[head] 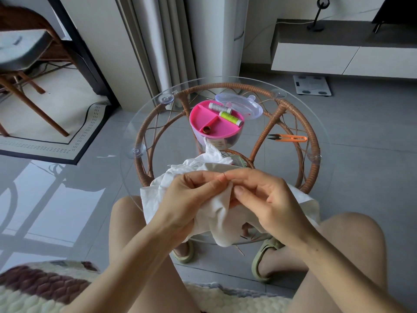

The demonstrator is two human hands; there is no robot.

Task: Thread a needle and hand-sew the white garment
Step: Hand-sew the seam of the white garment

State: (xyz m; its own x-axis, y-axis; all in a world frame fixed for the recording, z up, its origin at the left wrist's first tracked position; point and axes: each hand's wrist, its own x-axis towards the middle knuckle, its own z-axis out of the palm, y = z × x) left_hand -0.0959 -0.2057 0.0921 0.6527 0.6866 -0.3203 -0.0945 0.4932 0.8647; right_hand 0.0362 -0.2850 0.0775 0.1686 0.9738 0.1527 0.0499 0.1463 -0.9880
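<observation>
Fingers: left hand (187, 196) and right hand (268, 197) pinch one white garment (217, 213) | two spools (220, 107) (231, 118) | one snips (291, 138)

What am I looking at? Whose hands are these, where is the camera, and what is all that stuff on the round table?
These are a person's own two hands, not a machine. The single picture comes from a camera worn on the person's head, looking down. The left hand grips the crumpled white cloth garment, and the right hand seems to pinch a thin metal needle at the fold. The garment rests partly on a round glass tabletop with a brown wicker frame beneath. Farther back stand a round pink plastic sewing box holding a grey thread spool and a lime-green thread spool, its clear plastic lid behind it, and small orange-handled thread snips to the right.
</observation>
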